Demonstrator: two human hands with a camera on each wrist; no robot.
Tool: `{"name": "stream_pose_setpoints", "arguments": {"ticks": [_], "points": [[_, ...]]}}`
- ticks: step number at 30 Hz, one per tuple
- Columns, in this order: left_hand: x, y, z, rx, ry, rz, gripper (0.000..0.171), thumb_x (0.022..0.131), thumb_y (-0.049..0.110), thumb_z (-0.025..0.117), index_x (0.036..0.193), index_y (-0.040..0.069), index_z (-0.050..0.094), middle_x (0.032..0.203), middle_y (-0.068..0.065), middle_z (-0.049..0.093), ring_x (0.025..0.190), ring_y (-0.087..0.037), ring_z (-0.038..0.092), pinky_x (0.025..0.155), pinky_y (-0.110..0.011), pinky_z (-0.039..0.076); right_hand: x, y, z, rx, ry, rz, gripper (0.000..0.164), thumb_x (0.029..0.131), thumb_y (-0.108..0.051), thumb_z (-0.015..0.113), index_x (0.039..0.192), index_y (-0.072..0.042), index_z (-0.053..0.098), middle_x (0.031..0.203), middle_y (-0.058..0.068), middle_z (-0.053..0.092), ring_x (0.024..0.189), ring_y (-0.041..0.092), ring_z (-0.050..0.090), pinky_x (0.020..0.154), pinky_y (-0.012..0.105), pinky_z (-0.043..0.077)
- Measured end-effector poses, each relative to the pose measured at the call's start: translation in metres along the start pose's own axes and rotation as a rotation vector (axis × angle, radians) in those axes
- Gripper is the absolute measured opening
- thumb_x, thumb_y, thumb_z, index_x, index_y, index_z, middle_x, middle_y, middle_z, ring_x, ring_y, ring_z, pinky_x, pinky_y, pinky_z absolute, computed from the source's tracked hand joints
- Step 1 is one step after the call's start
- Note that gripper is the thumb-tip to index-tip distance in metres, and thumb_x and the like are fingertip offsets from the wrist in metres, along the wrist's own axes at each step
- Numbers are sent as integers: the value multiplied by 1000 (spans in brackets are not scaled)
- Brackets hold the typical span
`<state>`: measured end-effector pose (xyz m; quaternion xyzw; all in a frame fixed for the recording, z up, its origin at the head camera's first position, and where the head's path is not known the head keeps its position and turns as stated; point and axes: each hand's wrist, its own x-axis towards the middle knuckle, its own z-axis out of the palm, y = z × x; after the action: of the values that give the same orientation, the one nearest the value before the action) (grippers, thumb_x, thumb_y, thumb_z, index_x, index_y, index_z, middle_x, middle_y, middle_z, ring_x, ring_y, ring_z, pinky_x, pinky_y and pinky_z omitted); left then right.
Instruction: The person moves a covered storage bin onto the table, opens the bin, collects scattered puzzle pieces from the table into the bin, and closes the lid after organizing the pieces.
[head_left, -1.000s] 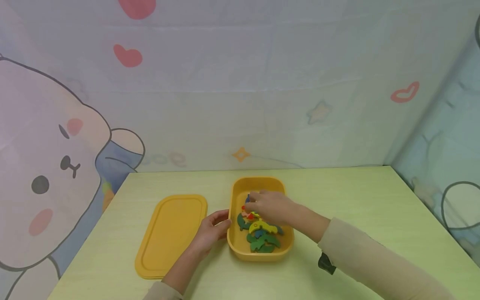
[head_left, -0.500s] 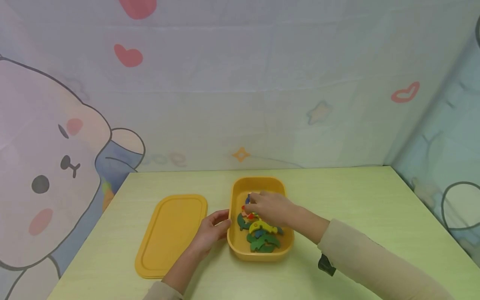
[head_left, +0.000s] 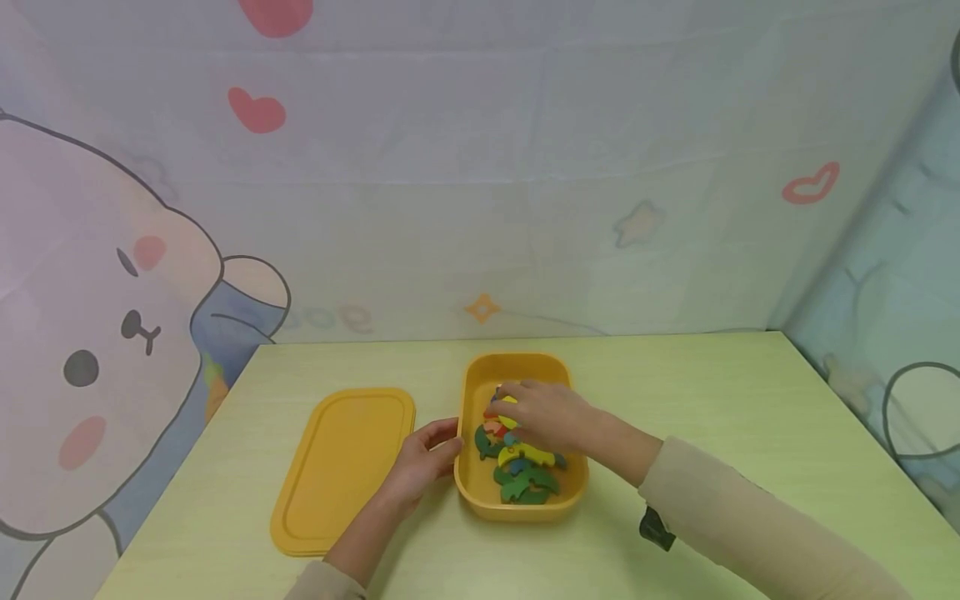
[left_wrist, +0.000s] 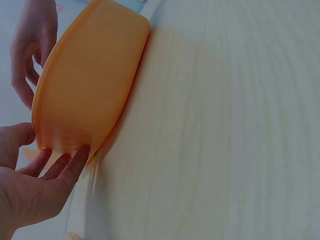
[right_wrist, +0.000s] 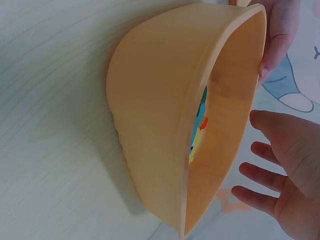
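A yellow-orange open box [head_left: 517,512] stands on the table, holding several small flat cut-out pieces. Among these are green pieces [head_left: 528,483] nearest me and a curved yellow piece [head_left: 534,455] above them; red and blue bits lie farther back. My left hand [head_left: 420,468] touches the box's left side. In the left wrist view its fingertips press the outer wall while the thumb meets the rim. Over the box hovers my right hand [head_left: 551,412], partly covering the far pieces. The right wrist view shows its fingers spread and holding nothing. A rounded yellow piece [head_left: 508,412] shows beneath those fingers.
To the left of the box lies a flat yellow lid [head_left: 345,471], close to my left forearm. A pale wooden table [head_left: 697,400] extends to the right. Behind it hangs a printed cloth [head_left: 570,167]. A black device [head_left: 657,529] hangs under my right sleeve.
Under my right hand the pieces have shifted: a rounded yellow piece now shows nearer the fingertips. The right fingers look slightly more spread. My left hand, the box and the lid have stayed put.
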<state>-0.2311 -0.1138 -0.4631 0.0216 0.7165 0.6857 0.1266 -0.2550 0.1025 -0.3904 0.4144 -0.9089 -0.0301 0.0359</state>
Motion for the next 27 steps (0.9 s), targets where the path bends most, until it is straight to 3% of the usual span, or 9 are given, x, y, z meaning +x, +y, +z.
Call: {"name": "stream_pose_setpoints", "arguments": {"ticks": [4,16,22,27], "points": [[1,0,0,2,-2,-3,42,93,11,52,131,-3,45,131,-22,47,112,-32,54,84,-37,53,-2,1,-1,16,20,-6,44,86,-29,64,127,-27,50,128,4,52,109,25,55,81,37,52],[1,-1,-2,33,-1,-14,41,92,13,53,131,-1,47,130,-20,48,109,-30,56,82,-36,53,-4,-1,2,11,33,15,47,87,-37,61,130,-23,49,131,5,50,116,28,51,90,44,48],[0,-2,-3,38,3,-10,41,92,16,54,130,0,48,130,-19,49,109,-30,56,82,-35,53,-4,-1,3,3,46,34,46,87,-38,60,129,-23,50,131,5,51,116,28,51,91,44,48],[-2,-1,-4,24,46,12,39,91,16,58,126,1,51,125,-18,52,106,-30,58,80,-35,54,-4,-2,4,9,74,53,40,87,-36,62,123,-22,53,126,4,55,111,26,54,88,42,50]]}}
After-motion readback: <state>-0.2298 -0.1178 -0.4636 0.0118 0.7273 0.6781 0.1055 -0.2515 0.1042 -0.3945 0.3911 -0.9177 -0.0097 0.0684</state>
